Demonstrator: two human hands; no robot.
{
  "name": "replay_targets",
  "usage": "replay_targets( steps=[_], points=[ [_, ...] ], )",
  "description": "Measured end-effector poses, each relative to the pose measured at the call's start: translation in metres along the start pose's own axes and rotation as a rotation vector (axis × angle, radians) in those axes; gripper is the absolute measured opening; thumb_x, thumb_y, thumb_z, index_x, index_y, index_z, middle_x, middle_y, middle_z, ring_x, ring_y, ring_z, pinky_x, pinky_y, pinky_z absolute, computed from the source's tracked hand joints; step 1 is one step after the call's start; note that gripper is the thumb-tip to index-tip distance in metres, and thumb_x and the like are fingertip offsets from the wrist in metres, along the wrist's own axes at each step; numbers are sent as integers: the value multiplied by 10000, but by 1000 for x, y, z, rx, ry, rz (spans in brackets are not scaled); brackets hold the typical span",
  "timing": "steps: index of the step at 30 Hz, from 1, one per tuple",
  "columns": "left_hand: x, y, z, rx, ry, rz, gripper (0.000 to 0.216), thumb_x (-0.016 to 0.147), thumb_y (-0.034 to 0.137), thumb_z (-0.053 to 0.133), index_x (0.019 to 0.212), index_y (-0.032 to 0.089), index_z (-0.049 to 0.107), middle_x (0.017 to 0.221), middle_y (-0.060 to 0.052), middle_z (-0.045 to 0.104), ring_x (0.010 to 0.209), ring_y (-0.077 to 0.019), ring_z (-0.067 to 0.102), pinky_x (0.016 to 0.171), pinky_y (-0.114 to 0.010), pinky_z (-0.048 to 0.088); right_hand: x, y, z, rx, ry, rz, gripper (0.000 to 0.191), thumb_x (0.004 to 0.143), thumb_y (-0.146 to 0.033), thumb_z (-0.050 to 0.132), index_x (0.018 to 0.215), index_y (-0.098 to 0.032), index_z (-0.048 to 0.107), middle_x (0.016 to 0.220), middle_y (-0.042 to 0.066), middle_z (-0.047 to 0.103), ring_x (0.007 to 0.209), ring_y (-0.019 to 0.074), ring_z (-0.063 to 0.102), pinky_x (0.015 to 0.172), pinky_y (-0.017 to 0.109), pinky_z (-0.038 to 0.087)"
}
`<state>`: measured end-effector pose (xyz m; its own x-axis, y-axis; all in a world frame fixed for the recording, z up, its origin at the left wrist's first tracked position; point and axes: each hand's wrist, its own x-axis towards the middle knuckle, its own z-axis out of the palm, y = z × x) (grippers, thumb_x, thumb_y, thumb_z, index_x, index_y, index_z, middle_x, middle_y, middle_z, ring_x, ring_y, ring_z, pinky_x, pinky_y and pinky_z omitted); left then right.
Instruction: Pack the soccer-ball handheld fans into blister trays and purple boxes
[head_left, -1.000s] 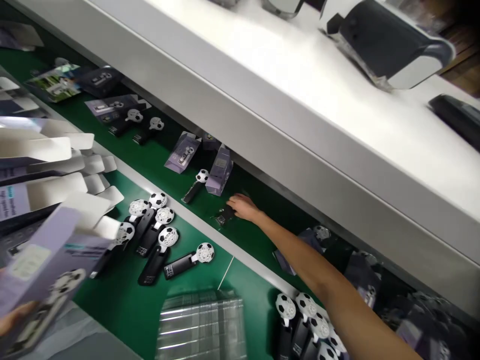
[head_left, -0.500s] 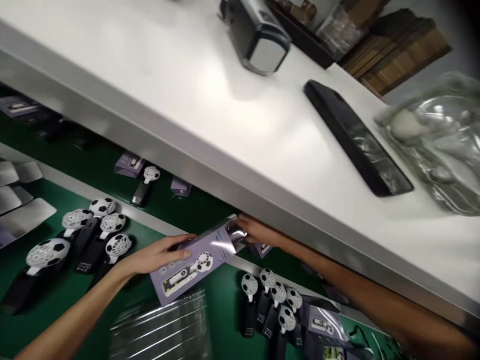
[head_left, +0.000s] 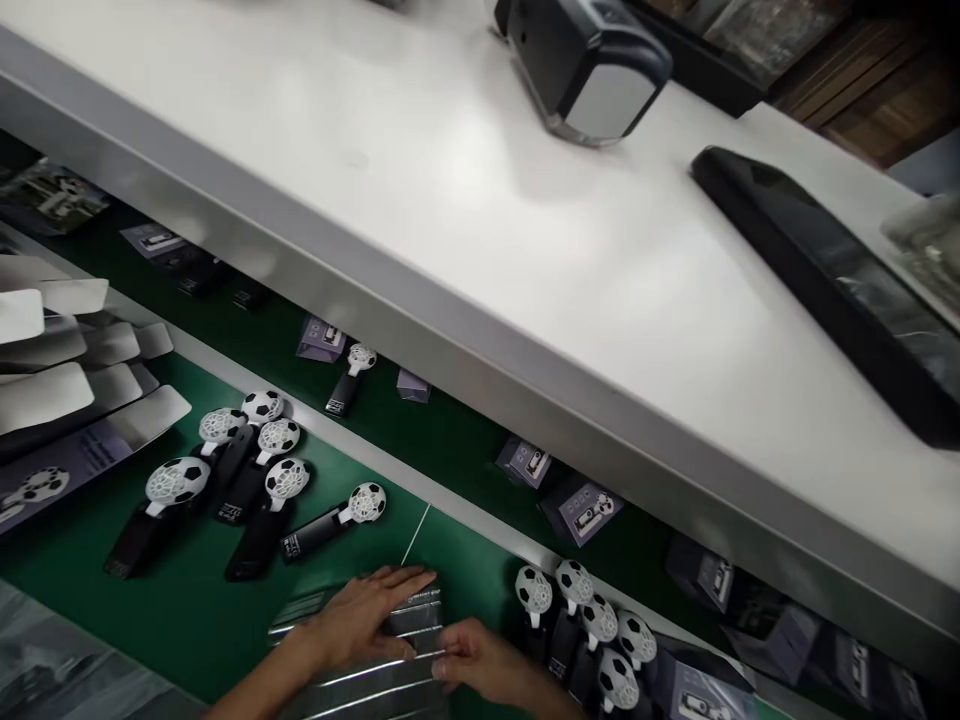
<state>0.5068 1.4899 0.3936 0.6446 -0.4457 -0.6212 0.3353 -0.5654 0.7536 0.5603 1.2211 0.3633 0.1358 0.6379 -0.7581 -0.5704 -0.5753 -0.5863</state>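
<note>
A stack of clear plastic bags with shiny edge strips lies on the green surface at bottom centre. My left hand rests across the upper end of this stack, fingers stretched out and palm down. At the right edge of the bags, my right hand has thumb and forefinger pinched together on a bag's edge. Just above my left hand, a small black handheld fan with a white football-patterned head lies by itself. More of these football fans lie in a group to the left, and another group of fans lies right of my right hand.
Folded-open purple boxes with white flaps are stacked at the left. A white shelf overhangs the dark green strip, where purple boxes stand. On the shelf are a black device and a long black tray.
My hands have let go of the purple box and moved down onto the plastic bags. A purple box now stands on the strip beneath the shelf. The camera view has shifted.
</note>
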Motion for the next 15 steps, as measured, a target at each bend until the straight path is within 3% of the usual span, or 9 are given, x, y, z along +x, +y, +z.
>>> replay_targets(
  steps=[3,6,8,10,12,13,15],
  points=[
    [21,-10,6,0,-115,103,969,751,591,765,1592,420,315,1665,-24,371,1516,-404,316,1208,-623,271,19,45,37,190,196,-25,464,561,-609,866,679,-184,723,652,2,643,654,166,606,719,324,471],
    [29,-16,1,-35,-109,175,930,710,672,766,1535,396,436,1618,-31,447,1471,-411,373,1204,-593,292,-3,36,22,151,330,1,469,513,-615,878,564,-194,677,591,36,637,589,202,599,678,369,474],
    [25,-17,2,-67,-43,177,882,749,689,726,1530,397,439,1624,-35,434,1456,-425,383,1184,-588,320,-30,-6,-6,59,460,-85,509,615,-685,802,510,-221,623,546,42,603,552,210,577,653,385,482],
    [23,-15,12,-89,-6,175,872,764,690,714,1535,396,431,1635,-40,416,1451,-432,386,1181,-595,320,-48,-67,-26,-141,672,-282,516,798,-701,662,553,-248,621,574,46,601,589,219,581,668,387,495],
    [26,-8,30,-78,-32,187,932,719,679,767,1538,385,432,1616,-52,448,1438,-434,405,1182,-620,309,-39,-128,-20,-515,783,-500,393,945,-573,575,751,-262,716,733,67,682,729,237,630,733,385,507],
    [28,-3,41,-54,-39,197,964,702,667,791,1544,368,427,1600,-67,470,1438,-435,407,1184,-634,300,-22,-153,-6,-757,710,-585,306,989,-475,553,888,-264,750,853,77,724,831,245,651,784,388,511],
    [29,7,63,25,5,240,954,746,638,781,1560,313,406,1604,-111,459,1469,-429,370,1211,-638,249,29,-184,38,-1242,427,-696,236,1017,-253,511,1022,-239,747,1024,89,742,1000,256,650,862,400,504]
  ],
)
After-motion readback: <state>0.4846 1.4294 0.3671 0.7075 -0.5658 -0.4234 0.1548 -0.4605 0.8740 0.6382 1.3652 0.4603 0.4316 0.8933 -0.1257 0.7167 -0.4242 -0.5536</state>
